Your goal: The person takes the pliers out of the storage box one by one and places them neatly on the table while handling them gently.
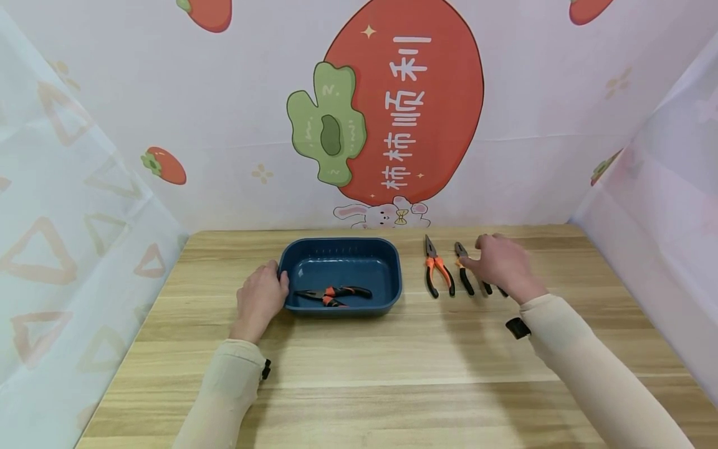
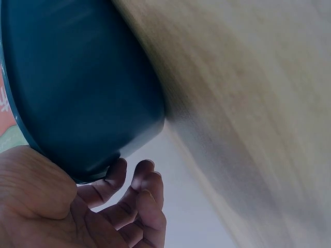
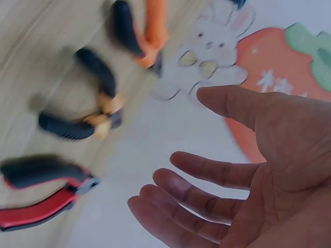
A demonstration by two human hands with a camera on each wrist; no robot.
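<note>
On the left, my left hand [image 1: 261, 296] grips the rim of a dark blue plastic basin [image 1: 339, 311]. The left wrist view shows bent fingers at the outside of the basin wall [image 2: 83, 77]. Inside lies a pair of black-and-orange pliers [image 1: 350, 291] with a long nose. My right hand [image 1: 505, 262] hovers over the tools at the right, its fingers spread and holding nothing. Below it are black-handled pliers with light orange necks [image 3: 101, 72] and a red-and-black handled pair [image 3: 41, 204], partly hidden in the head view.
Orange-and-black needle-nose pliers [image 1: 430, 251] lie between the basin and my right hand. The wooden table [image 1: 359, 374] ends at a printed cloth backdrop [image 1: 241, 125], with cloth walls at both sides.
</note>
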